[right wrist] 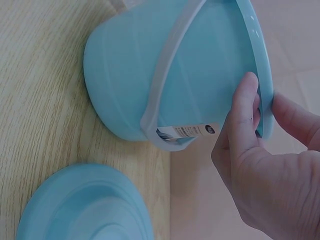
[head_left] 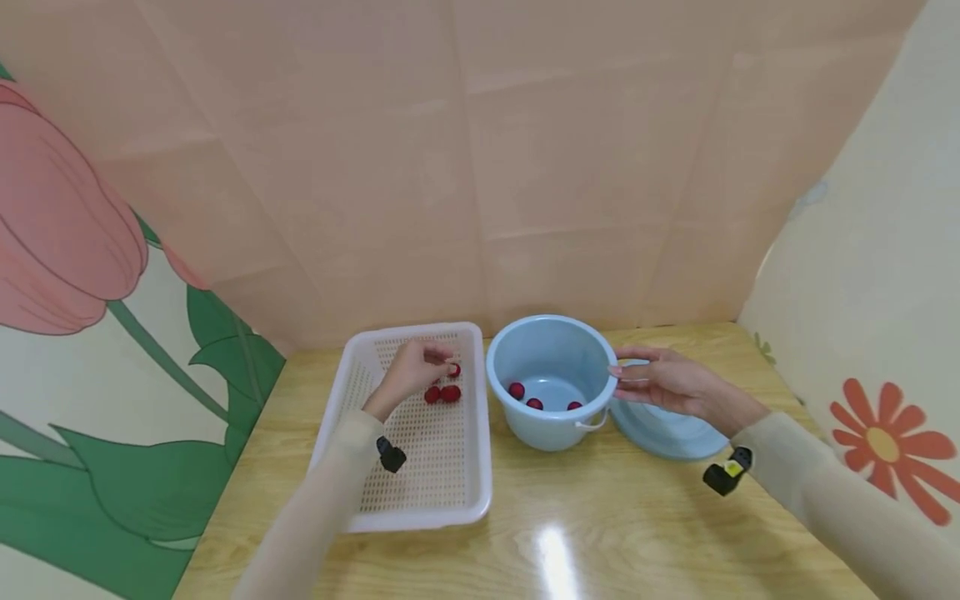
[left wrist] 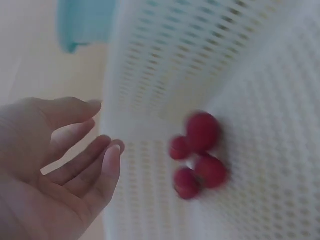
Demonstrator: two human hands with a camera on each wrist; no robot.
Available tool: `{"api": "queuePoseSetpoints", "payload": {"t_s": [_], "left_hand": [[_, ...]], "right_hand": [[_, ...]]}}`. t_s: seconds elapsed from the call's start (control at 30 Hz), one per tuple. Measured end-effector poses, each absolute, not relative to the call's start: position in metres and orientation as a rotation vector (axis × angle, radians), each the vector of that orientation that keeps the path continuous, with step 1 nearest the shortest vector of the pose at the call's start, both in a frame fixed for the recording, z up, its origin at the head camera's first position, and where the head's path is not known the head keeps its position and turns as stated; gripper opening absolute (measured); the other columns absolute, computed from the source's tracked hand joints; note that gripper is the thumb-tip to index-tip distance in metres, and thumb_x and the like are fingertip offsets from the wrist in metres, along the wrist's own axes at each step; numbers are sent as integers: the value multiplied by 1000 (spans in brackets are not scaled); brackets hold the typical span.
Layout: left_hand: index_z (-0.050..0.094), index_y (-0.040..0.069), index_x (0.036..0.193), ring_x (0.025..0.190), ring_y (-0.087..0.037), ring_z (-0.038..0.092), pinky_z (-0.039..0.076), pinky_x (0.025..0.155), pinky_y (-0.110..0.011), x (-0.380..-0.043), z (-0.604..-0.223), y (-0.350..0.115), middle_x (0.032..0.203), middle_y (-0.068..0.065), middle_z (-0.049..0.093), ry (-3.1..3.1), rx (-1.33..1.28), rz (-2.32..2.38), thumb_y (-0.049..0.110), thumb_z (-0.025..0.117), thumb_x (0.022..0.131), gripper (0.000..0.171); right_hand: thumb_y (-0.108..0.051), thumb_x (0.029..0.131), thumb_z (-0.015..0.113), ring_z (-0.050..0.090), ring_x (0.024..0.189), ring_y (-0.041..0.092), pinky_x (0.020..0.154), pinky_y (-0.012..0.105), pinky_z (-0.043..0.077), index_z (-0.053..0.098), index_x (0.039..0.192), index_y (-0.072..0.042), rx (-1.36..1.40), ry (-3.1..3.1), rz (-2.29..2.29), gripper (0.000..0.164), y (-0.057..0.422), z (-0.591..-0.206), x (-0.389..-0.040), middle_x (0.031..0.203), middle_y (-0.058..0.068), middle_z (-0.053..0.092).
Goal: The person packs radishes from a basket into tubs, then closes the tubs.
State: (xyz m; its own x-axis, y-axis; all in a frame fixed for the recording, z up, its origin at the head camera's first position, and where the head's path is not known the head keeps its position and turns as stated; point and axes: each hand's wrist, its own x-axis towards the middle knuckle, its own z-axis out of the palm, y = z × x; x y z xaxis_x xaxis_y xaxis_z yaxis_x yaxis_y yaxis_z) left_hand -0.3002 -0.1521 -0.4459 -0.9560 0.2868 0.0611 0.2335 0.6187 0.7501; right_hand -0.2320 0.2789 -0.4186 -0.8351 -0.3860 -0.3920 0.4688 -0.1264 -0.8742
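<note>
My left hand [head_left: 411, 368] is over the far part of a white perforated plastic basket [head_left: 482, 467]. Its fingers [left wrist: 102, 180] are loosely bent with a gap to the thumb, and the left wrist view shows nothing between them. Several small round red balls [left wrist: 202, 132] lie grouped in the basket, apart from the fingertips in that view; their exact kind is unclear. My right hand [head_left: 667, 385] grips the rim of a light blue bucket [right wrist: 125, 65], thumb on one side and fingers on the other. Inside the bucket are 3 visible red balls [head_left: 517, 390].
A round blue lid [head_left: 675, 437] lies on the wooden table [head_left: 622, 525], right of the bucket and under my right hand. The bucket's pale handle [right wrist: 162, 75] hangs down its side. Behind everything rises a wall with a pinkish-beige covering [head_left: 570, 183].
</note>
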Motion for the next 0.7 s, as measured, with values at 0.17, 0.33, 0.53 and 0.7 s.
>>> {"api": "queuePoseSetpoints", "payload": {"t_s": [0.17,0.33,0.53,0.7], "left_hand": [[78,-1,116,107,-36,73,62,89,-44,-294,-467,-166,118,-23,77,2827,517,1134,8,78,92,25],[75,-1,121,116,-36,70,59,99,-49,-288,-488,-178,128,-19,73,2880,548,966,11,80,92,32],[71,2,127,107,-28,67,61,89,-43,-285,-506,-187,126,-17,68,2939,528,831,12,82,91,39],[69,4,130,98,-22,66,60,87,-42,-286,-513,-190,119,-13,66,2971,539,710,16,82,90,44]], "right_hand": [[-2,104,62,76,105,20,98,36,62,52,142,-5,74,1595,-2012,40,280,-420,-231,114,5,75],[-2,104,63,75,106,21,98,35,62,49,144,-4,80,1602,-2010,42,279,-420,-231,114,5,74],[-5,104,64,75,106,20,100,35,61,44,149,-3,87,1611,-1994,49,279,-419,-230,117,5,73],[-6,104,64,75,103,18,100,35,61,42,151,-3,98,1622,-1980,52,280,-418,-230,119,6,72]]}}
